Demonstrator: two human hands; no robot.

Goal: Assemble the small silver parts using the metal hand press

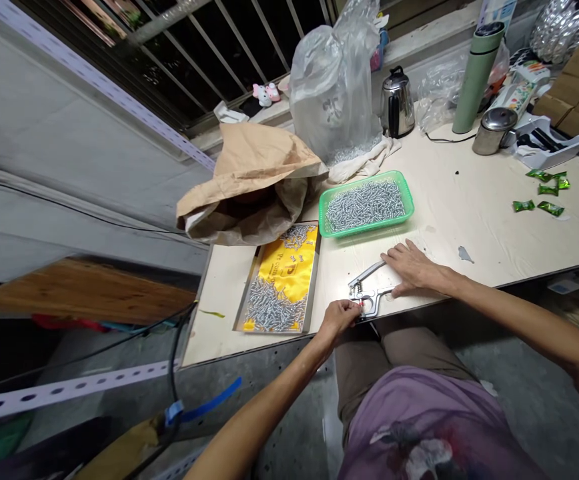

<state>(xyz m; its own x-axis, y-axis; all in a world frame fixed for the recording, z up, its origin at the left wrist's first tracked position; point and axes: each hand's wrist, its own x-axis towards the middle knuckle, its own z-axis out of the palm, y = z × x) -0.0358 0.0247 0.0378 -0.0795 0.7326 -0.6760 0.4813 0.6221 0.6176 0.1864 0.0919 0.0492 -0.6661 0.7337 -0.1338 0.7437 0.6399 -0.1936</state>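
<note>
A plier-like metal hand tool (369, 291) with two spread handles, a spring and a bit of red at its jaw lies at the table's front edge. My right hand (417, 268) spans the handle ends, fingers on the upper handle and thumb by the lower one. At the jaw end, my left hand (340, 316) is closed in a pinch; whatever sits between its fingertips is hidden. Left of the tool stands a shallow tray (314, 283) with a yellow sheet (289, 267) and small silvery metal parts (274, 308). Behind lies a green basket (332, 231) full of similar metal parts (367, 205).
A crumpled brown paper bag (264, 157) and a clear plastic bag (329, 87) stand at the back. Further right are a kettle (398, 103), a green flask (477, 80), a steel mug (494, 131) and several green-wrapped sweets (549, 190). The table edge (249, 347) runs close to my lap.
</note>
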